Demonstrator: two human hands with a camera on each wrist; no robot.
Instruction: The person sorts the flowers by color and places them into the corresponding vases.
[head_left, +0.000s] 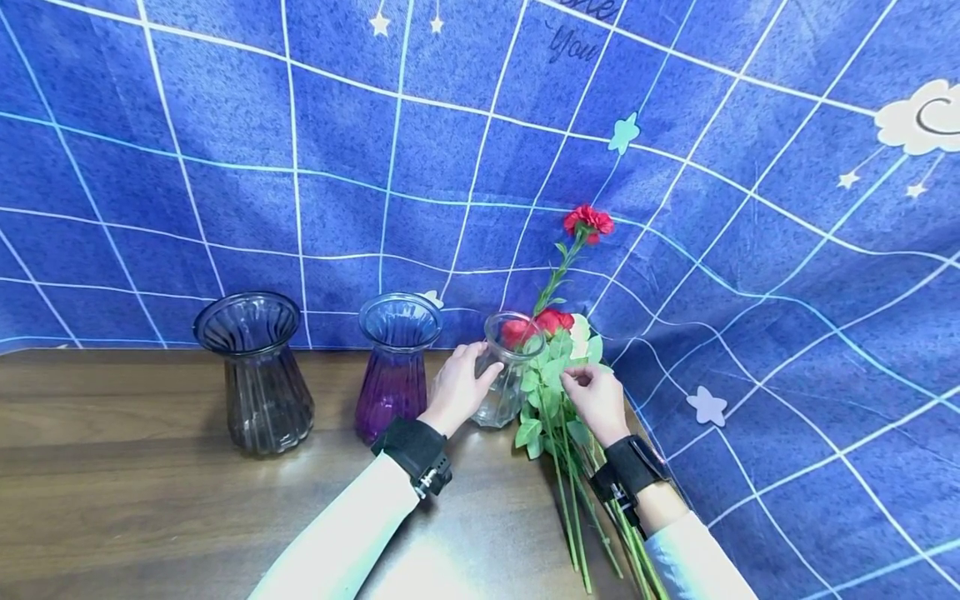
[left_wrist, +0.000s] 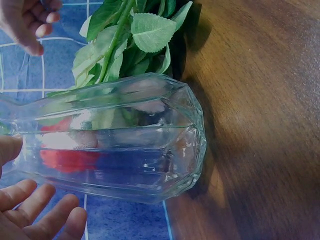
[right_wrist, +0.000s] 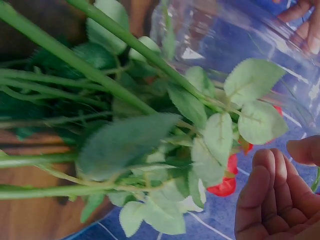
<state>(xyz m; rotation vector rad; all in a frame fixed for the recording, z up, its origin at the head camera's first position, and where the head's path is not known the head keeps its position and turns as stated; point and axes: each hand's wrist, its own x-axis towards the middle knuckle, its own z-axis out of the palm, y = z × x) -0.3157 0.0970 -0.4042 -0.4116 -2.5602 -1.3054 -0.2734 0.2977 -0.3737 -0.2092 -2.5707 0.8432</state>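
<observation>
A clear glass vase (head_left: 498, 392) stands upright on the table. My left hand (head_left: 461, 387) is at its neck, the thumb in front and the fingers loosely extended along the side; whether they touch the glass I cannot tell. To the right, my right hand (head_left: 596, 396) hovers over a bunch of leafy stems (right_wrist: 135, 135), its fingers loosely curved with nothing visible between them and the thumb. Red blooms (head_left: 555, 321) and a pale bloom (head_left: 580, 333) lie at the bunch's far end. One red carnation (head_left: 588, 223) rises behind; its lower stem is hidden.
Left of the clear vase stand a purple-blue glass vase (head_left: 393, 375) and a larger grey glass vase (head_left: 258, 375). A blue cloth (head_left: 337, 208) with white lines and stars hangs behind and at the right of the wooden table (head_left: 112, 483). Stems reach the table's front.
</observation>
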